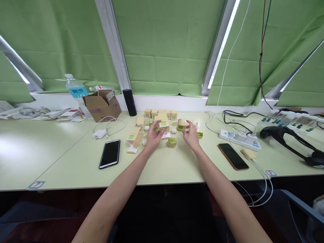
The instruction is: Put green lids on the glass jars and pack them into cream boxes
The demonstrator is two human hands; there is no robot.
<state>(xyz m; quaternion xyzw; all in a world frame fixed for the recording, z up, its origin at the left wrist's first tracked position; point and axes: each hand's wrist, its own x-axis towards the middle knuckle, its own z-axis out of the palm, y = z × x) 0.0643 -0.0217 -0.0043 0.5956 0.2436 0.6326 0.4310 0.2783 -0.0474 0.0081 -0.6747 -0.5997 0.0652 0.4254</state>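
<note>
A small beige cardboard box with a green square on its side (164,124) is between the thumb and fingers of my left hand (153,136), with a pale flap hanging below. Just under it on the table stands a small clear jar with a green lid (172,142). Apart from the box, my right hand (191,135) has its thumb and fingers spread and appears to hold nothing. Close behind its fingertips lie a beige carton (183,123) and green pieces, one of them a green lid (199,135). Another opened box (134,138) lies left of my left hand.
Several more beige boxes (173,115) line the back. A white-framed phone (110,153) is at left, a dark phone (233,156) and a power strip (240,139) at right. Behind stand a brown carton (102,106), a water bottle (77,91) and a black cylinder (129,102).
</note>
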